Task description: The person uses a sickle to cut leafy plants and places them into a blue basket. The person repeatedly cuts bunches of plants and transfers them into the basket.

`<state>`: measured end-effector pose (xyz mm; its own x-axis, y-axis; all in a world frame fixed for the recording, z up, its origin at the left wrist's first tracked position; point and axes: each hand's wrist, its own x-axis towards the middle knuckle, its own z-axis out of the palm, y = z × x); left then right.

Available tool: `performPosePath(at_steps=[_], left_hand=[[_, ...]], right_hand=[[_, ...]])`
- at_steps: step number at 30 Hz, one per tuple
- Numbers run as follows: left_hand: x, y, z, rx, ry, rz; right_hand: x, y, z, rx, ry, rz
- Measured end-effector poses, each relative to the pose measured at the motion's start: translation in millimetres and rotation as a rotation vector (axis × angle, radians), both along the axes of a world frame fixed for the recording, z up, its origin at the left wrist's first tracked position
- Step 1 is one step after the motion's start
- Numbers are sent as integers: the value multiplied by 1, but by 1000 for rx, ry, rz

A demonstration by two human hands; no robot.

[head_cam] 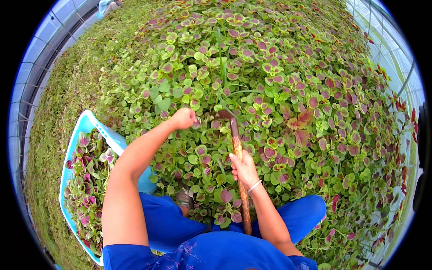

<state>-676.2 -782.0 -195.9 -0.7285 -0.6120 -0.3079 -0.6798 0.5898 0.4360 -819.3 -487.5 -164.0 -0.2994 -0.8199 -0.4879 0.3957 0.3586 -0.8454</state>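
Observation:
My right hand (pixel 244 168) grips the wooden handle of a short hand hoe (pixel 237 145), whose dark metal head sits among the leaves ahead of me. To its left, my left hand (pixel 184 118) is closed just above the plants, beside a small purple-and-green leaf; whether it holds a stem I cannot tell. Red-and-green amaranth plants (pixel 270 152) grow densely around both hands. A light-blue plastic basket (pixel 109 135) stands at my left, holding picked amaranth (pixel 88 189).
Amaranth covers the bed in front, with sparser growth (pixel 64 111) to the left. Curved greenhouse walls of plastic film and hoops (pixel 388 44) bound both sides. Another person (pixel 109 6) is at the far upper left. My knees flank the plants close by.

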Motion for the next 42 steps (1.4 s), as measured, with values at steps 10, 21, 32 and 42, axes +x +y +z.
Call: performPosePath(at_steps=[10,21,32,42], left_hand=[[-20,-10,29,962,474,627],[-15,-40,3,176,-104,-39],[22,-76,15,679,314,603],[-24,-72,-18,201,523,384]], right_hand=[[6,-32,-13,97,31,190],[2,-38,-6,150,-147,178],[-8,-35,46,-43,127,-21],[-5,-144,-35,-4,61,49]])
